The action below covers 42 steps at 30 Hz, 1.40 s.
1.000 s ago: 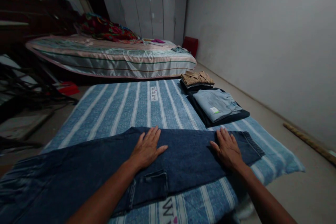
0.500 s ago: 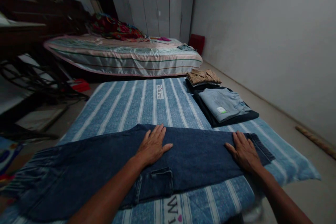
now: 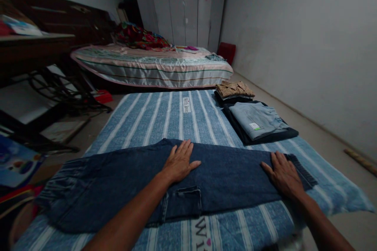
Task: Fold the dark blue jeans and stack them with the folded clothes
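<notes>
A pair of dark blue jeans [image 3: 118, 180] lies flat across a blue-and-white striped mattress [image 3: 176, 117], legs running left to right. My left hand [image 3: 179, 161] rests flat on the middle of the jeans, fingers stretched out, just above a back pocket [image 3: 184, 203]. My right hand [image 3: 284, 173] lies flat and open on the jeans near their right end, beside the hem.
Folded clothes [image 3: 257, 124] sit stacked at the mattress's far right: a light blue garment on dark ones, a tan piece [image 3: 234, 89] behind. A bed with a striped cover [image 3: 153, 68] stands beyond. Dark furniture and a metal frame [image 3: 47, 86] are at left, a wall at right.
My right hand has slid along the jeans toward their right end. My left hand has stayed near the middle. The view has shifted, showing more of the left side.
</notes>
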Each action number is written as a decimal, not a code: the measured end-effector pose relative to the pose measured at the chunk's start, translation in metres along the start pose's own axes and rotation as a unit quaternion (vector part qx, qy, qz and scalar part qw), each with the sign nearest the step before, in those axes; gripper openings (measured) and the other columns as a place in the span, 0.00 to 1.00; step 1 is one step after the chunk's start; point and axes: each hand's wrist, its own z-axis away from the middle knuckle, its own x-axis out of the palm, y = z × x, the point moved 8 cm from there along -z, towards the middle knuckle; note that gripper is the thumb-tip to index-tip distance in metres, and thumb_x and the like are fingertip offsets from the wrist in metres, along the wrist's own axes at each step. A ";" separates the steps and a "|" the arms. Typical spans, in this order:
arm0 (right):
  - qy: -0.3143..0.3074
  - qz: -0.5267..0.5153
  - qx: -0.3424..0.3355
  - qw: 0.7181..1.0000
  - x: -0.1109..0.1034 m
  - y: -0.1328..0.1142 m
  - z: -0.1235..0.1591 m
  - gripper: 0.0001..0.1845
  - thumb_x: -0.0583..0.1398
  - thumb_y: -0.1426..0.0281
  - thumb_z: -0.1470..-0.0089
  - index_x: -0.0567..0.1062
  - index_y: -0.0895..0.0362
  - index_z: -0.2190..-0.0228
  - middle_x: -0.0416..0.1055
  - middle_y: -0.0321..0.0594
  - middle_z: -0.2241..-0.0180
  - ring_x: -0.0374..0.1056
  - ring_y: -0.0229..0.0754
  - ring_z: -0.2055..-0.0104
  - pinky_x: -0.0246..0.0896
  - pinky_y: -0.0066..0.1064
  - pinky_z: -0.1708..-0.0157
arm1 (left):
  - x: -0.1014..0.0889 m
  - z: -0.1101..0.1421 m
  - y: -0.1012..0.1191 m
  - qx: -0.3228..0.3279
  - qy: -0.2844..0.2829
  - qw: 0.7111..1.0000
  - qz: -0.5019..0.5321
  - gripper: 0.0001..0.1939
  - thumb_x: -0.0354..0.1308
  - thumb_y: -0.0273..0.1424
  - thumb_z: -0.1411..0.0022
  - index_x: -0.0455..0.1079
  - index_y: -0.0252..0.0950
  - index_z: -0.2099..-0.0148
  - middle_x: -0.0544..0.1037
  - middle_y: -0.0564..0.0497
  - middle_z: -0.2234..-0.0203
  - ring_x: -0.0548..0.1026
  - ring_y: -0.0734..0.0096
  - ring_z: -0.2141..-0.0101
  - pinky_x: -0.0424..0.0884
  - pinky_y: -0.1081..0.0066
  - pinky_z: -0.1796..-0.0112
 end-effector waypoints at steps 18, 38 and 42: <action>0.106 -0.104 -0.133 0.980 -0.047 -0.113 0.007 0.37 0.44 0.52 0.39 0.62 0.69 0.43 0.52 0.59 0.38 0.45 0.54 0.35 0.45 0.47 0.40 | -0.020 0.008 0.001 0.000 -0.049 0.999 0.012 0.38 0.39 0.51 0.35 0.45 0.31 0.33 0.43 0.42 0.34 0.42 0.58 0.35 0.46 0.54 0.39; -0.059 -0.217 -0.432 0.873 -0.080 -0.314 0.000 0.40 0.47 0.48 0.40 0.55 0.66 0.39 0.45 0.58 0.36 0.40 0.54 0.34 0.39 0.50 0.37 | -0.018 0.043 -0.064 0.043 0.027 0.999 -0.018 0.29 0.42 0.46 0.33 0.52 0.39 0.34 0.53 0.45 0.36 0.51 0.61 0.36 0.50 0.55 0.39; -0.072 -0.214 -0.419 0.879 -0.072 -0.303 0.000 0.42 0.45 0.47 0.40 0.54 0.67 0.38 0.44 0.58 0.36 0.38 0.54 0.33 0.37 0.50 0.37 | -0.015 0.043 -0.063 0.032 0.004 0.999 -0.014 0.30 0.41 0.47 0.33 0.51 0.39 0.34 0.51 0.46 0.35 0.48 0.61 0.36 0.48 0.55 0.39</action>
